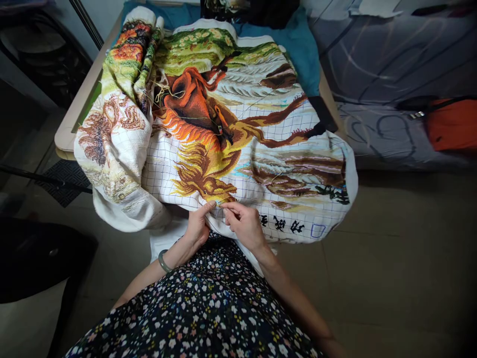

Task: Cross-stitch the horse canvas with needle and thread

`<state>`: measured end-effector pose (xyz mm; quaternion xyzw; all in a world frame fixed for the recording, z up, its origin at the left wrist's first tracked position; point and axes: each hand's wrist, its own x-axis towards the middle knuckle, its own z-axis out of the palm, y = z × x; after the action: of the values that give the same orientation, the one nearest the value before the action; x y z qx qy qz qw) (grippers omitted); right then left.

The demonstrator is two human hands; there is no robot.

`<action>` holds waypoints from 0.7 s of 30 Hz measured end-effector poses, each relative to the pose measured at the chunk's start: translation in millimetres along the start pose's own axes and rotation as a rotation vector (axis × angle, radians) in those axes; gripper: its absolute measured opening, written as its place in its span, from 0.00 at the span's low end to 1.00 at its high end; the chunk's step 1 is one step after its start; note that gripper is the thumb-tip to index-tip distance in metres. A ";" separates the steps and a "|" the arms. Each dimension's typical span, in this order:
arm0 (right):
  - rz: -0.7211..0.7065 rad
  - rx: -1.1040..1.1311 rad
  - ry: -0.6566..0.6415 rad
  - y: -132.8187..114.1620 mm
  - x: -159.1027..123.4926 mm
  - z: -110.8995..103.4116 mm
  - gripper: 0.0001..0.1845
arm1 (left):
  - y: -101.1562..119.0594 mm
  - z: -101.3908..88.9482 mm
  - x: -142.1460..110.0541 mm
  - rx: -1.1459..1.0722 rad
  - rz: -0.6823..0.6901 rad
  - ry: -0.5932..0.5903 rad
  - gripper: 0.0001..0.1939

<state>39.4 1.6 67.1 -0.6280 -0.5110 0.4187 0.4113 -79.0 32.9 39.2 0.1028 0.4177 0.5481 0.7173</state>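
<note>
A large cross-stitch cloth [223, 169] with a horse pattern and a printed blue grid spreads over the table and hangs toward my lap. My left hand [197, 223] grips its near edge, thumb on top beside the horse's head and the other fingers hidden underneath. Just to the right, my right hand [246, 226] is closed in a pinch at the stitched muzzle, touching or very near the cloth. Whatever is between those fingertips is too small to make out. Loose yellowish threads [169, 92] lie across the upper left of the stitching.
Rolled finished embroidery [126, 69] bulges over the table's left side. The wooden table edge [69, 129] shows beyond it, and teal fabric [311, 64] lies underneath. A patterned grey sofa [372, 124] with an orange bag [452, 124] stands right. A dark chair [44, 54] is left.
</note>
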 end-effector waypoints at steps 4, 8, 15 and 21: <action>-0.019 -0.022 0.033 -0.9 0.7 1.8 0.14 | 0.3 0.8 -0.2 -0.002 0.011 -0.002 0.30; -0.025 -0.048 0.045 -1.2 1.0 2.6 0.14 | 0.5 1.0 -0.1 -0.002 0.013 0.002 0.30; -0.061 -0.116 0.017 -5.9 7.5 -0.6 0.13 | 0.8 1.6 0.4 -0.006 0.024 0.003 0.31; 0.041 -0.013 -0.018 -9.4 6.7 4.6 0.08 | 1.0 1.4 -0.3 0.007 0.026 0.003 0.30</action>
<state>33.2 9.9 73.8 -0.6374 -0.5044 0.4294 0.3936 -78.8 33.4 40.9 0.1098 0.4191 0.5561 0.7092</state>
